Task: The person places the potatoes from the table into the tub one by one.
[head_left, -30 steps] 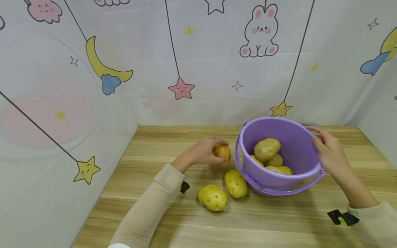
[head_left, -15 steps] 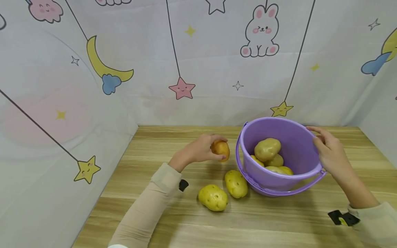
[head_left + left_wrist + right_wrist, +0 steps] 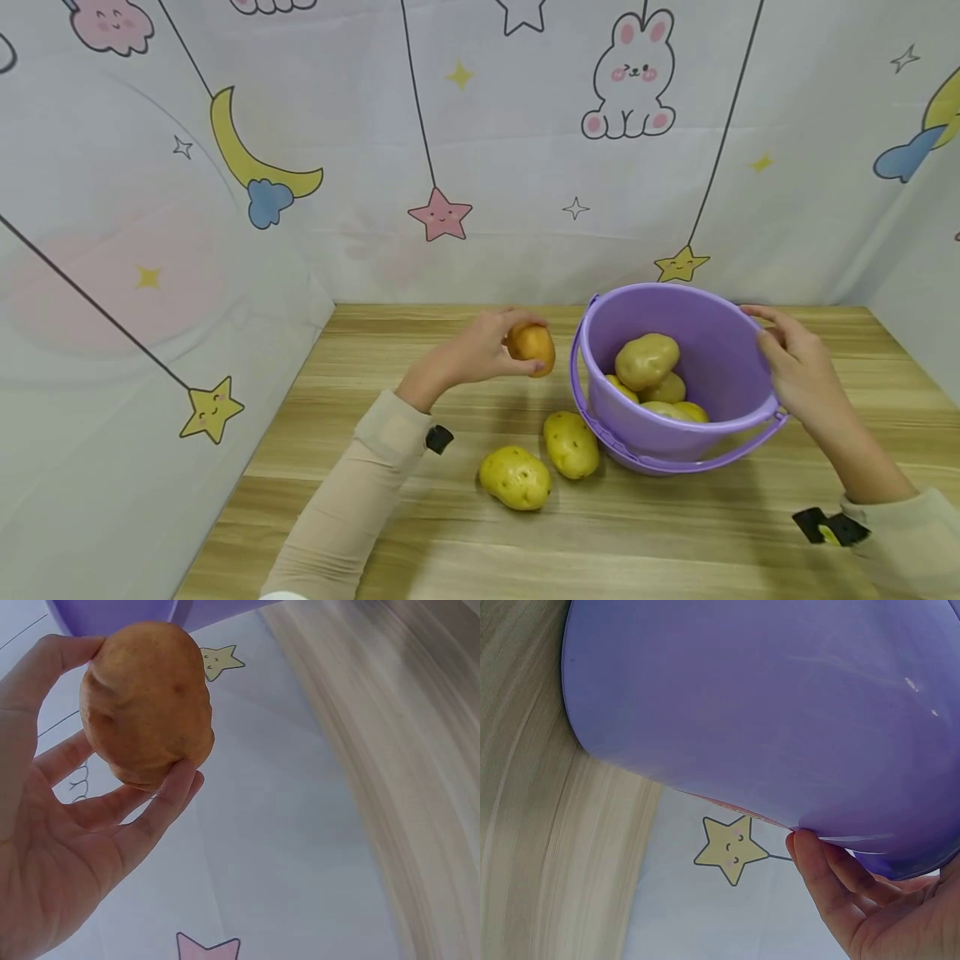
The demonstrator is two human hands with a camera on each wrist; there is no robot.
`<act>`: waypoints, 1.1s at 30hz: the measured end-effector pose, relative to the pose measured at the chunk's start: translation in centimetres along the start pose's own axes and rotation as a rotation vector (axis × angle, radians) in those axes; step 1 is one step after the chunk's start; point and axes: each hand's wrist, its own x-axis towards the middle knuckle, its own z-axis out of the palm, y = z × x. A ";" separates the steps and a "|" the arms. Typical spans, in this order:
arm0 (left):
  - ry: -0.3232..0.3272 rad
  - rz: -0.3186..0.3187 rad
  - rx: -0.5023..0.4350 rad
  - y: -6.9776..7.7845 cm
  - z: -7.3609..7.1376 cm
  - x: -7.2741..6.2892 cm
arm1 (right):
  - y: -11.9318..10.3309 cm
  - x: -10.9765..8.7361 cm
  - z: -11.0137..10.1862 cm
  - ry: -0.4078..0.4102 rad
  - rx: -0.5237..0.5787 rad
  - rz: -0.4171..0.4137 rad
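Note:
My left hand [image 3: 472, 350] holds an orange-brown potato [image 3: 534, 348] above the table, left of a purple bucket [image 3: 652, 440]. In the left wrist view, the thumb and fingers [image 3: 176, 787] grip this potato [image 3: 150, 705] from both sides, with the bucket's edge behind it. The bucket stands on the table, and several potatoes [image 3: 647, 361] lie inside. On its right rim, my right hand [image 3: 806, 371] pinches the edge. The right wrist view shows the bucket's outer wall [image 3: 742, 705] and my right hand [image 3: 877, 907] at the rim.
Two yellow potatoes, one nearer me [image 3: 515, 478] and one beside the bucket [image 3: 572, 446], lie on the wooden table [image 3: 630, 542]. The bucket's handle [image 3: 712, 462] hangs down at the front. A printed white cloth [image 3: 510, 150] walls the back and sides.
My left hand has lifted the orange-brown potato up off the table, drifting slightly left. My right hand and the bucket have stayed in place.

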 end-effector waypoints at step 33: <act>0.115 0.297 -0.094 6.3 -3.5 1.4 | 0.2 0.1 0.0 0.014 -0.003 -0.020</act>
